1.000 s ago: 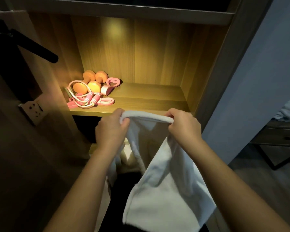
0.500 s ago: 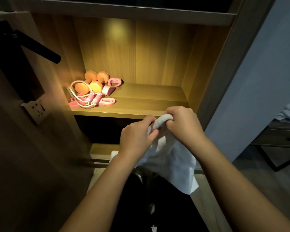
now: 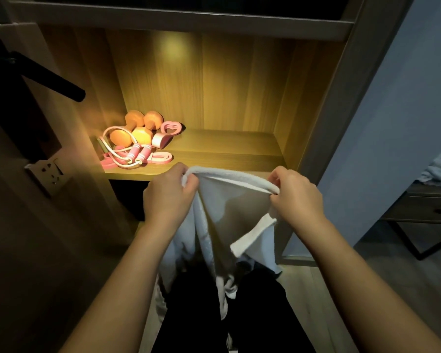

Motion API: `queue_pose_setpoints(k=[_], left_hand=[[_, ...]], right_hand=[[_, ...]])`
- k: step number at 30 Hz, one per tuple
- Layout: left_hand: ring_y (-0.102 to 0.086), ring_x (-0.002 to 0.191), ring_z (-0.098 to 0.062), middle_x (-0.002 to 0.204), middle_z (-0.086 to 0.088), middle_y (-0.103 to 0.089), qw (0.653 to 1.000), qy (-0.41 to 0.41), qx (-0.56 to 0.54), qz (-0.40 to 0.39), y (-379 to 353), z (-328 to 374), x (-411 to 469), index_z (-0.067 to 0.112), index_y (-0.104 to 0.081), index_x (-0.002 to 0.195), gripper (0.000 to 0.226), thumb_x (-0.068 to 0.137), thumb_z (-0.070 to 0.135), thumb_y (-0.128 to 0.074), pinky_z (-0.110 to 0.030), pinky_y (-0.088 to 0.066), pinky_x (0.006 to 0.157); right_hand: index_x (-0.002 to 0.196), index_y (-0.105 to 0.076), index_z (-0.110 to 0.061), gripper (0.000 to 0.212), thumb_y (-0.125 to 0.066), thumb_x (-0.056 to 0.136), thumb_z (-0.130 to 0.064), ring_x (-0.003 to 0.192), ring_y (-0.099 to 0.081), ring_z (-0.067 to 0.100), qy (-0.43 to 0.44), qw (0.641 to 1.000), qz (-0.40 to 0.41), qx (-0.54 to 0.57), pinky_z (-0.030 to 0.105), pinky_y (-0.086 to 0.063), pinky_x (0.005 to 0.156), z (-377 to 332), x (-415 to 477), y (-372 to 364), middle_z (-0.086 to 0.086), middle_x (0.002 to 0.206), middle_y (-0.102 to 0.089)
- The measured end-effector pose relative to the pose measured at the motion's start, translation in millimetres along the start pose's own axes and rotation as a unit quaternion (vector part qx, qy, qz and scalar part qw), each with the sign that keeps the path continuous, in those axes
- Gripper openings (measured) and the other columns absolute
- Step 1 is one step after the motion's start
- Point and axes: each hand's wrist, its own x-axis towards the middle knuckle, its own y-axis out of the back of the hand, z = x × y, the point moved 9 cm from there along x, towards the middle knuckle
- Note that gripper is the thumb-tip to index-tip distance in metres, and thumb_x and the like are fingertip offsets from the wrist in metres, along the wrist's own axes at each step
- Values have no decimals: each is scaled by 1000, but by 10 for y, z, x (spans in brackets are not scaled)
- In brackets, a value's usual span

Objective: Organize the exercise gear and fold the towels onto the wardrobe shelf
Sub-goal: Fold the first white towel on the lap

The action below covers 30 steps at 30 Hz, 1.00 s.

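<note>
Here a white towel (image 3: 229,207) is held up in front of the lit wardrobe shelf (image 3: 227,154). Its top hem is pinched near one end by the left hand (image 3: 169,193) and near the other by the right hand (image 3: 294,193), fingers curled tight on the cloth. The edge is drawn nearly taut between them, presumably so the rest hangs free for folding. The dumbbells (image 3: 138,128) and jump rope (image 3: 131,155) are grouped at the shelf's left, leaving room beside them for towels.

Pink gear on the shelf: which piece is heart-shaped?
The pink ring at the pile's right rear, beside the orange dumbbells; the rope handles and flat band lie nearer the front.
</note>
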Motion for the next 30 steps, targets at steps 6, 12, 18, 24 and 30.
queue_pose_setpoints(k=[6,12,18,24,30], left_hand=[[-52,63,-24,67,0,-55,999,24,22,21,-22,-166,27,19,-59,84,19,92,33,-49,-29,-34,51],[-52,63,-18,70,0,-57,999,29,34,28,3,-301,55,19,-62,91,21,93,35,-48,-25,-31,50],[-52,64,-20,70,-1,-57,999,27,31,33,56,-399,203,20,-61,89,20,92,34,-48,-28,-32,51],[-58,83,-27,95,-7,-66,998,2,38,-52,-173,-230,454,15,-64,110,30,94,33,-46,-37,-51,68],[-55,77,-27,80,-6,-61,994,-32,35,-99,-166,103,671,14,-62,90,22,92,31,-48,-36,-46,65]], right_hand=[[102,-66,-25,31,-53,90,-1,79,-56,22,-41,996,-77,-5,32,-48,66,206,-34,-173,1,89,-62],[104,-63,-27,18,-49,99,-17,79,-57,22,-45,997,-54,-42,33,-50,67,305,-37,-193,1,90,-63],[120,-45,-23,26,-44,99,-9,68,-54,19,-48,993,-73,-79,33,-50,58,457,5,-230,0,80,-54],[143,-34,-49,66,-41,96,-3,47,-48,0,79,946,-156,272,13,-37,45,-53,-73,-150,-2,67,-55],[101,-70,-29,40,-43,93,0,100,-59,0,156,904,-256,304,18,-51,82,-507,-113,42,-18,104,-65]])
